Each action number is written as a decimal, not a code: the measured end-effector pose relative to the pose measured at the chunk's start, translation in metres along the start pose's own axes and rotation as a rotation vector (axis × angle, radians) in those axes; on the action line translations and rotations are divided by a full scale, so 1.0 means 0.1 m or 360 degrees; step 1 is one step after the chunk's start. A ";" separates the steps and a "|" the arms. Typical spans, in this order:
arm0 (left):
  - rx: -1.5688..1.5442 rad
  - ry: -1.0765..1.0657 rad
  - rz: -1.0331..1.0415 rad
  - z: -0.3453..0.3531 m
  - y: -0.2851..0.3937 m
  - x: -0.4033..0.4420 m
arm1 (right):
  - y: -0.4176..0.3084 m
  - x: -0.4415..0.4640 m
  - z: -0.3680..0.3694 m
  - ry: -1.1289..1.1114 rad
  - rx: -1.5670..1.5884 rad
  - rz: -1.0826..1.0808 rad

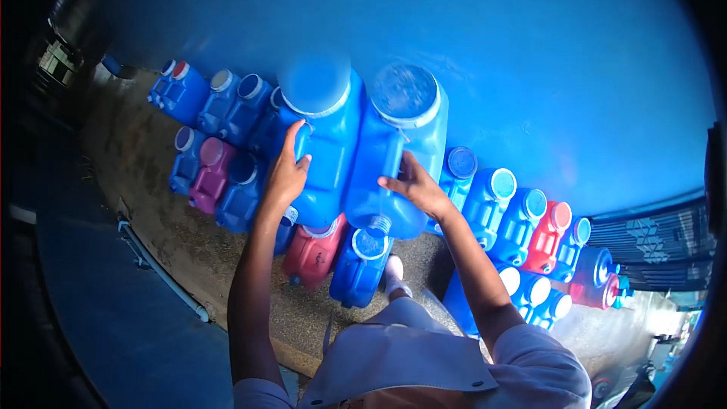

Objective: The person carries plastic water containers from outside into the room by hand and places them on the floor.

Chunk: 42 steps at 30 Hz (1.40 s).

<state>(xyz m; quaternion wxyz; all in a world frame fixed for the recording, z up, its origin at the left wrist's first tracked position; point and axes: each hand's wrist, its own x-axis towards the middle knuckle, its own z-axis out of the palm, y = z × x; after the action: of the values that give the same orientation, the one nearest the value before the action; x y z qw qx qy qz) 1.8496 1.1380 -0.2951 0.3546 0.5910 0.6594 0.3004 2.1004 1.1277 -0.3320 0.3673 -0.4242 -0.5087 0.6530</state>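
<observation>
Two large blue water jugs stand side by side in front of me, raised above the rows of other jugs. My left hand (288,174) is closed round the handle of the left blue water jug (329,159), its thumb showing on the near side. The handle of the right blue water jug (405,212) is in my right hand (416,188), thumb in front and fingers partly hidden behind it. Wide round lids cap both jugs, and the right one has a small spout low on its near face.
A red jug (312,254) and a blue jug (360,269) stand on the floor just below. More jugs line both sides, among them a purple one (212,174) and a red one (547,238). A blue wall (545,68) rises behind; a pipe (163,269) runs at left.
</observation>
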 end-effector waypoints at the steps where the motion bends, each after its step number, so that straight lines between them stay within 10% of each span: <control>1: 0.0102 0.0062 0.0106 -0.20 0.14 -0.28 | -0.30 -0.18 0.23 -0.0018 -0.0094 -0.0115; 5: 0.0586 0.0328 0.0359 -0.85 0.76 -1.59 | -0.97 -0.90 1.14 -0.0066 -0.0829 -0.0306; 8: 0.0338 0.0283 -0.0135 -1.18 0.91 -2.46 | -1.19 -1.42 1.96 -0.0146 -0.1126 -0.0603; 18: -0.1521 0.0456 -0.0800 -1.36 -1.16 -4.14 | -0.36 -2.54 3.82 -0.1427 -0.1743 -0.0449; 23: -0.1281 0.0994 -0.1428 -0.86 -2.04 -5.13 | 0.63 -2.46 3.54 -0.1365 -0.0896 -0.0916; 26: -0.1125 0.1315 -0.1675 -0.43 -1.85 -5.37 | 1.86 -1.79 2.63 -0.0053 0.0140 0.0218; 27: -0.1091 0.1302 -0.1743 -0.34 -1.84 -5.51 | 2.00 -1.55 2.34 0.0198 -0.0253 0.0263; 28: -0.1050 0.1326 -0.1727 -0.24 -1.89 -5.63 | 2.72 -1.38 1.99 0.0231 0.0004 0.0733; 30: -0.0976 0.1407 -0.1714 -0.02 -1.99 -5.84 | 3.70 -1.28 1.67 0.0525 -0.0992 0.0659; 36: -0.1021 0.1720 -0.2116 0.78 -2.21 -7.11 | 4.74 -1.03 1.50 0.0474 0.0293 0.1588; 42: -0.1067 0.1925 -0.2350 1.15 -1.38 -8.10 | 4.16 -1.24 1.75 0.0755 -0.0022 0.1510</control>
<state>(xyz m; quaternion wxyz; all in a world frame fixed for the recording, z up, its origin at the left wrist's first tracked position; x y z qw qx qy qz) 1.9069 0.3146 -0.3817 0.2059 -0.3461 0.8108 0.4247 1.9634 0.8643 -0.6944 0.1338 -0.7462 -0.1680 0.6302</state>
